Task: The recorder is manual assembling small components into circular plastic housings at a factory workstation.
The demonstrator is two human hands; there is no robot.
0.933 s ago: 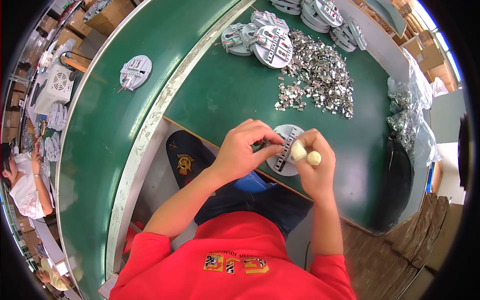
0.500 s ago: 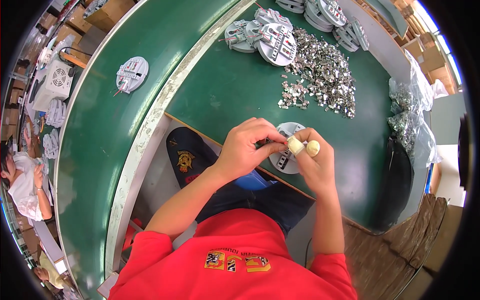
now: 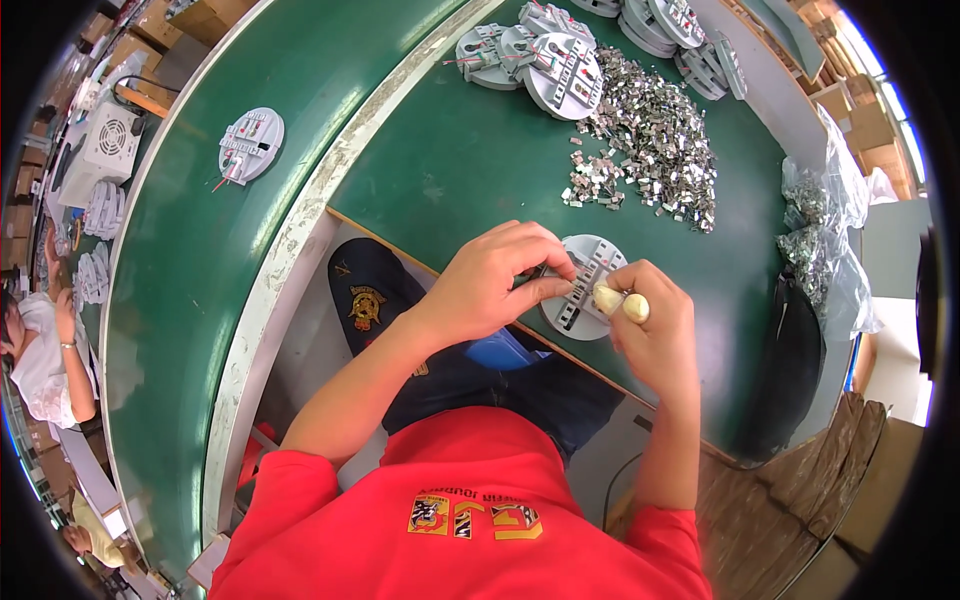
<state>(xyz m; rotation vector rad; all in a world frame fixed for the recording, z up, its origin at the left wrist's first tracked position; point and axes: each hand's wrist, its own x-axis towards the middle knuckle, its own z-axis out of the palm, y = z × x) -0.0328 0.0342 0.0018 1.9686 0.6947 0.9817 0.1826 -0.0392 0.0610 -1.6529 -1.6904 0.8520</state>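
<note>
A round light-grey plastic disc (image 3: 598,258) with slots and small metal parts lies on the green bench near its front edge. My left hand (image 3: 500,278) is at its left side, thumb and forefinger bent toward each other over the disc; whatever they pinch is too small to make out. On the disc's right side is my right hand (image 3: 655,318), its fingers curled in, with pale yellow finger cots (image 3: 635,308) on two digits. Its fingertips touch or hover just over the disc, and what they grip is hidden.
Beyond the disc spreads a heap of small metal clips (image 3: 655,140). Similar grey discs (image 3: 565,75) are stacked at the back. Another disc (image 3: 250,145) lies on the green strip at left, past a pale rail (image 3: 330,160). Clear plastic bags (image 3: 815,230) stand at right.
My hands have moved apart a little; my right hand has shifted right and slightly down. More of the disc shows between them. The red wire end between my fingers no longer shows.
</note>
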